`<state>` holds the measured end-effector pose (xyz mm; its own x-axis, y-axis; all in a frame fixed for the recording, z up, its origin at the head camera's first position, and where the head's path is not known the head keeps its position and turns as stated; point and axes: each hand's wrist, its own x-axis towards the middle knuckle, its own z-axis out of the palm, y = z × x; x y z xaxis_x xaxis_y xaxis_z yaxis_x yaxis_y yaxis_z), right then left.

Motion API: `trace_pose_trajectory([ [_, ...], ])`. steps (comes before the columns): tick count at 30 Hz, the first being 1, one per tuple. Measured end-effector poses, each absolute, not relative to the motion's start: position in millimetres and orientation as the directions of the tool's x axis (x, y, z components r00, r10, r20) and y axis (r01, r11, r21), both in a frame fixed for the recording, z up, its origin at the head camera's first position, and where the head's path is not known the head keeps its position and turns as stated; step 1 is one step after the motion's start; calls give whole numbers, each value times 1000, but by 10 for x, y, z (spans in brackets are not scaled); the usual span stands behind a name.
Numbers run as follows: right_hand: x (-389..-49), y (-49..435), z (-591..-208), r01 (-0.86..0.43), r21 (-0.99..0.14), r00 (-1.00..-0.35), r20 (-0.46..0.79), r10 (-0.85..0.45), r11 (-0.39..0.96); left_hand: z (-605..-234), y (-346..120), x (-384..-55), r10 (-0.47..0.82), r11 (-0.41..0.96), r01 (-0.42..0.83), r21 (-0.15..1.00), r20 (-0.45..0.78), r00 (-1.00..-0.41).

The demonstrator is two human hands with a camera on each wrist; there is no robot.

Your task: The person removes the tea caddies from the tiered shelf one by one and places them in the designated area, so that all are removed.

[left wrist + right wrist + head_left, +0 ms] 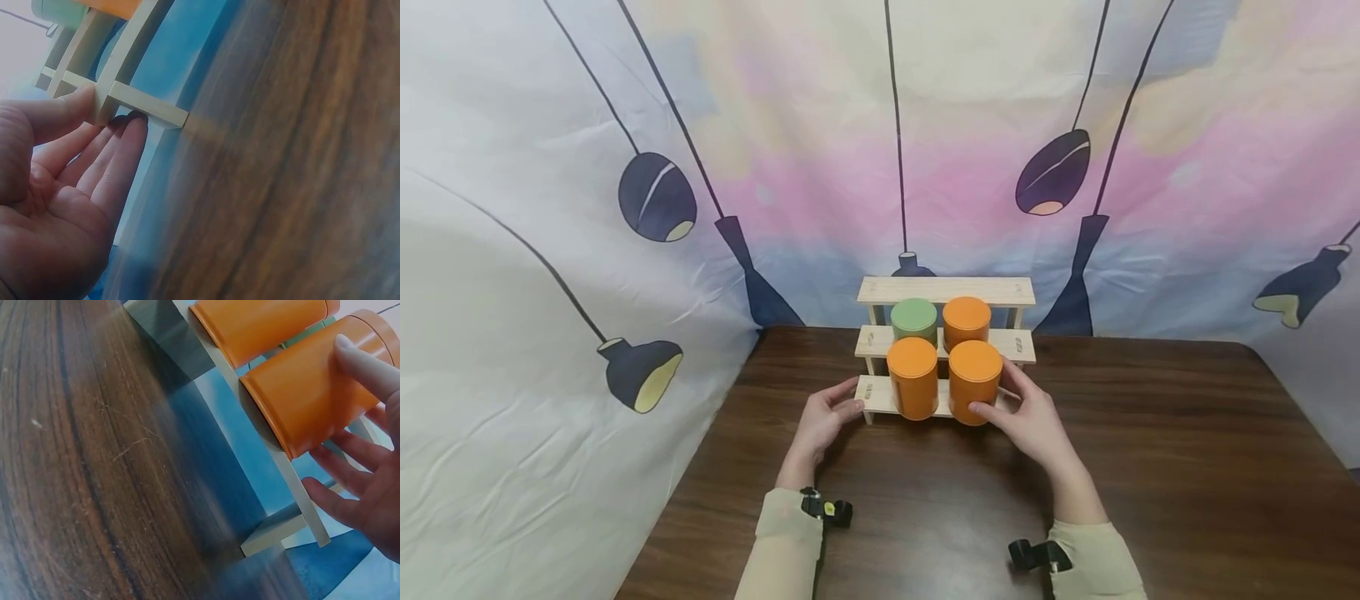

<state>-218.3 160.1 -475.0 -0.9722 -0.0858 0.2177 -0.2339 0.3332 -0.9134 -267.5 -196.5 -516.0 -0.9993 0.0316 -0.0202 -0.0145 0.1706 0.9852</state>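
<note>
A three-step wooden rack (946, 290) stands on the table with round lidded canisters on its two lower steps. The middle step bears a green canister (913, 315) and, to its right, an orange canister (967, 315). On the lowest step are a left orange canister (913, 379) and a right orange canister (974, 375). My right hand (1037, 421) holds the right one, thumb (365, 365) on its front and fingers around its outer side. With my left hand (820, 421) I pinch the left end of the lowest step (134, 40), thumb above and fingers beside and below.
The dark wooden table (910, 517) extends in front of the rack and to both sides. A fabric backdrop (820, 125) printed with hanging lamps rises behind the table and along its left side. Each wrist wears a black strap-on camera (838, 510).
</note>
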Motion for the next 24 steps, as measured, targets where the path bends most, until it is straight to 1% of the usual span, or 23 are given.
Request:
trace_pose_trajectory([
  [8, -2178, 1562, -4707, -258, -911, -966, 245, -83, 321, -5135, -1988, -2655, 33, 152, -14, 988, -19, -999],
  [16, -2183, 1538, -4726, -231, -899, -972, 227, -56, 373, -5126, -1981, -2647, 27, 164, -12, 986, -17, -999],
  [24, -2166, 1549, -4736, -241, -892, -969, 242, -47, 382, -5154, -1964, -2651, 26, 170, -8, 985, -13, -1000],
])
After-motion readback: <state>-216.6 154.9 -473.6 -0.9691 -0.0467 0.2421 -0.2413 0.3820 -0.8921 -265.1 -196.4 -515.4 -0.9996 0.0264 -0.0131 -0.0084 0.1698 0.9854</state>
